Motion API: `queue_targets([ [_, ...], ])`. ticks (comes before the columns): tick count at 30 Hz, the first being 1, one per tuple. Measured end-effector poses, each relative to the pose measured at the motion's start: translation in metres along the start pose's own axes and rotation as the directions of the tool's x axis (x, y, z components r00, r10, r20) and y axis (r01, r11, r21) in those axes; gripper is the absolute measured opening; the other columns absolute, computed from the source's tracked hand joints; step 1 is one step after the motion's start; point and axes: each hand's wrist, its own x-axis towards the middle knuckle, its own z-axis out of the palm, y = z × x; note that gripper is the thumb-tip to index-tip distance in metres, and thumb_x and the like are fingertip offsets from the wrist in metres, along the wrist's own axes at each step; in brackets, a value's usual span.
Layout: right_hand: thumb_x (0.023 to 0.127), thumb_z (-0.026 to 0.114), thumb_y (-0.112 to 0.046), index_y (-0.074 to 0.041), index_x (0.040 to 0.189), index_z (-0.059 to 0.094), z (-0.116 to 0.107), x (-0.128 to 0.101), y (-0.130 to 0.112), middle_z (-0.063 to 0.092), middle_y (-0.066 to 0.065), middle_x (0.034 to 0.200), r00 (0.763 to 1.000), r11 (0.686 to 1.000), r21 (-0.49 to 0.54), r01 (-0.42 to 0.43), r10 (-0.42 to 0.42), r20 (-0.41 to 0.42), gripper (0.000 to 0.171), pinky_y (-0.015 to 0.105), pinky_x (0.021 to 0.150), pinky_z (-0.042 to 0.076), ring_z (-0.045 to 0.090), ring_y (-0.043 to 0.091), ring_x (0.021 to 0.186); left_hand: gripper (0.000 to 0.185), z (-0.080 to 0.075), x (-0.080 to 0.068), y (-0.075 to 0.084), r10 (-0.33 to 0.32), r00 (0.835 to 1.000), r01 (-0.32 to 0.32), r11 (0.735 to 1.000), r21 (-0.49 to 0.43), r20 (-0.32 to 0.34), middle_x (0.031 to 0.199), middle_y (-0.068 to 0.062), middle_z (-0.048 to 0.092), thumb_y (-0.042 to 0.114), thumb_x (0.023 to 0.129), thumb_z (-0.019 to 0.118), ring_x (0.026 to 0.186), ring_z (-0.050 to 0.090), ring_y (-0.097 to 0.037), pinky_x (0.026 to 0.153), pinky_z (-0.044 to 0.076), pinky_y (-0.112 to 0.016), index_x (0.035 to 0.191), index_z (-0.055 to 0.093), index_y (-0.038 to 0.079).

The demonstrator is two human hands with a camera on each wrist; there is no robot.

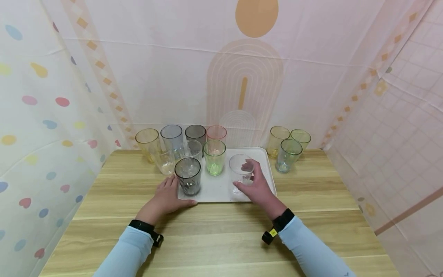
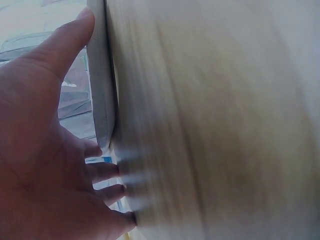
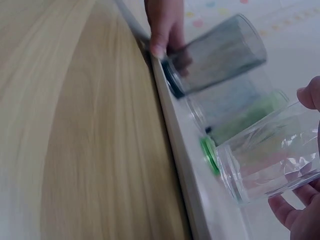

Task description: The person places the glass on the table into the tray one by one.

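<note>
Left hand (image 1: 169, 197) rested at the tray's (image 1: 215, 192) near left corner, fingers spread and fairly straight, thumb against the near edge. Front grey glass (image 1: 188, 179) stood upright just inside that corner; green glass (image 1: 215, 158) farther back. Right hand (image 1: 258, 187) had thumb and fingers curled round a clear glass (image 1: 238, 170), upright toward the right edge. Three tinted glasses (image 1: 288, 156) stood beyond it.

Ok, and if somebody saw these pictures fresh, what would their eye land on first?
Probably the clear glass, held by the right hand at the right side of the white tray, with the left hand touching the tray's near left corner. After that, likely the dark gray glass beside the left hand, and the big tan circle high on the cloth behind the table.
</note>
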Motion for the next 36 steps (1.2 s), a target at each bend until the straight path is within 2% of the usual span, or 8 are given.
queue_targets([
  [6, 0.097, 0.086, -0.012, -0.006, 0.162, 0.033, 0.024, 0.006, -0.004, 0.052, 0.023, 0.153, 0.998, 0.999, 0.018, 0.028, -0.028, 0.052, 0.084, 0.059, 0.114, 0.044, 0.052, 0.031, 0.143, 0.149, -0.003, -0.003, 0.003, 0.004, 1.000, -0.004, 1.000, -0.001, -0.010, 0.170, -0.043, 0.026, 0.090, 0.077, 0.077, 0.157, 0.024, -0.064, 0.129, 0.020, -0.075, 0.166, 0.024, -0.016],
  [14, 0.094, 0.091, -0.019, -0.009, 0.160, 0.036, 0.047, 0.015, -0.009, 0.055, 0.013, 0.149, 0.995, 0.998, 0.024, 0.049, -0.051, 0.082, 0.086, 0.057, 0.115, 0.045, 0.052, 0.025, 0.141, 0.141, -0.008, -0.005, 0.010, -0.009, 1.000, 0.009, 0.999, 0.038, 0.001, 0.169, -0.043, 0.029, 0.080, 0.080, 0.083, 0.156, 0.029, -0.063, 0.128, 0.025, -0.074, 0.165, 0.026, -0.017],
  [18, 0.094, 0.091, -0.020, -0.010, 0.159, 0.037, 0.056, 0.019, -0.013, 0.055, 0.009, 0.148, 0.995, 0.998, 0.037, 0.046, -0.049, 0.088, 0.086, 0.055, 0.116, 0.046, 0.052, 0.024, 0.141, 0.141, -0.008, -0.004, 0.010, -0.009, 1.000, 0.009, 0.999, 0.052, 0.007, 0.169, -0.043, 0.029, 0.080, 0.081, 0.083, 0.156, 0.029, -0.063, 0.129, 0.024, -0.073, 0.166, 0.024, -0.016],
  [26, 0.094, 0.091, -0.020, -0.009, 0.160, 0.036, 0.065, 0.022, -0.014, 0.054, 0.011, 0.148, 0.994, 0.999, 0.040, 0.035, -0.039, 0.102, 0.088, 0.052, 0.116, 0.046, 0.052, 0.025, 0.141, 0.140, -0.012, -0.007, 0.016, -0.012, 1.000, 0.011, 0.999, 0.045, 0.010, 0.169, -0.043, 0.029, 0.079, 0.081, 0.083, 0.156, 0.029, -0.063, 0.129, 0.024, -0.074, 0.166, 0.024, -0.015],
  [36, 0.092, 0.092, -0.018, -0.007, 0.155, 0.039, 0.072, 0.023, -0.005, 0.052, 0.018, 0.148, 0.993, 0.999, 0.046, 0.022, -0.027, 0.111, 0.083, 0.057, 0.118, 0.047, 0.051, 0.028, 0.139, 0.146, 0.000, 0.000, 0.001, -0.003, 1.000, 0.003, 1.000, 0.027, -0.010, 0.170, -0.043, 0.027, 0.086, 0.078, 0.080, 0.157, 0.026, -0.063, 0.129, 0.021, -0.074, 0.167, 0.023, -0.015],
])
